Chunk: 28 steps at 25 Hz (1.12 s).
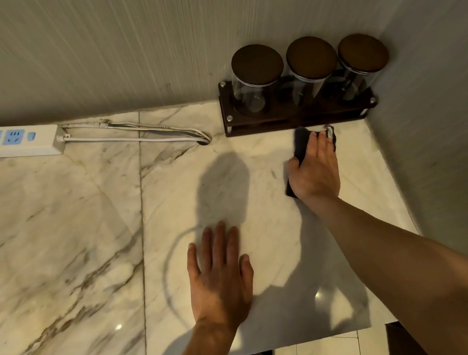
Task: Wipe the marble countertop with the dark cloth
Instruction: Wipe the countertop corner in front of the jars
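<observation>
The marble countertop [62, 241] is pale with brown veins and fills most of the view. My right hand [315, 169] presses the dark cloth [301, 142] flat on the marble at the back right, just in front of the jar rack. Most of the cloth is hidden under my palm; its dark edges show past my thumb and fingertips. My left hand [220, 274] lies flat on the counter near the front, fingers spread, holding nothing.
A dark wooden rack [296, 112] with three lidded glass jars [312, 71] stands in the back right corner. A white power strip [11, 141] lies at the back left, its cables [140, 134] running into a hole in the marble. Walls border the back and right.
</observation>
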Available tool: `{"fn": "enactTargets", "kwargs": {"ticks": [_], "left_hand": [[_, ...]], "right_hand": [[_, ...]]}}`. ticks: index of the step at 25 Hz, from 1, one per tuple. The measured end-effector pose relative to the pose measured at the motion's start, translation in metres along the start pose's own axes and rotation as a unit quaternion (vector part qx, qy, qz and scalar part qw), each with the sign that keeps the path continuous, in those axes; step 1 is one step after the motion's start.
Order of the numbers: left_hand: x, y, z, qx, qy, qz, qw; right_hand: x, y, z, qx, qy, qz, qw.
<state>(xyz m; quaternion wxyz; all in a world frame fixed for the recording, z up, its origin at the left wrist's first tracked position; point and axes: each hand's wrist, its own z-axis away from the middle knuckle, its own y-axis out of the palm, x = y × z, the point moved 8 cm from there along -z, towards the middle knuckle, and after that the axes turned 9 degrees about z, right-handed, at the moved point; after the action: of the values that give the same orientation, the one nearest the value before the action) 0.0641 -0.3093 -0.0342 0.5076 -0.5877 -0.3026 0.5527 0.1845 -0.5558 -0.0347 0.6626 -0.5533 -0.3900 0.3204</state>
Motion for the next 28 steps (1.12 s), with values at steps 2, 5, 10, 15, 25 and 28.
{"fn": "enactTargets", "kwargs": {"ticks": [2,5,10,15,25,28], "left_hand": [[-0.001,-0.002,0.000,-0.002,0.003,-0.001,1.000],[-0.002,-0.003,0.000,-0.004,0.007,-0.004,1.000],[-0.002,-0.003,0.000,-0.002,0.001,-0.009,1.000],[-0.002,-0.003,0.001,-0.005,0.003,-0.003,1.000],[0.003,0.002,0.000,-0.011,0.007,0.018,1.000],[0.000,0.002,0.002,-0.018,0.014,0.033,0.999]], "right_hand": [[-0.003,-0.002,0.007,-0.010,0.030,-0.011,0.999],[-0.007,-0.006,0.018,-0.020,0.055,-0.015,0.998],[-0.013,-0.010,0.042,-0.023,0.068,-0.019,0.997],[-0.022,-0.007,0.074,-0.013,0.076,-0.022,0.997],[-0.050,-0.001,0.158,-0.018,0.086,-0.048,0.995],[-0.057,0.000,0.182,-0.031,0.085,-0.042,0.995]]}}
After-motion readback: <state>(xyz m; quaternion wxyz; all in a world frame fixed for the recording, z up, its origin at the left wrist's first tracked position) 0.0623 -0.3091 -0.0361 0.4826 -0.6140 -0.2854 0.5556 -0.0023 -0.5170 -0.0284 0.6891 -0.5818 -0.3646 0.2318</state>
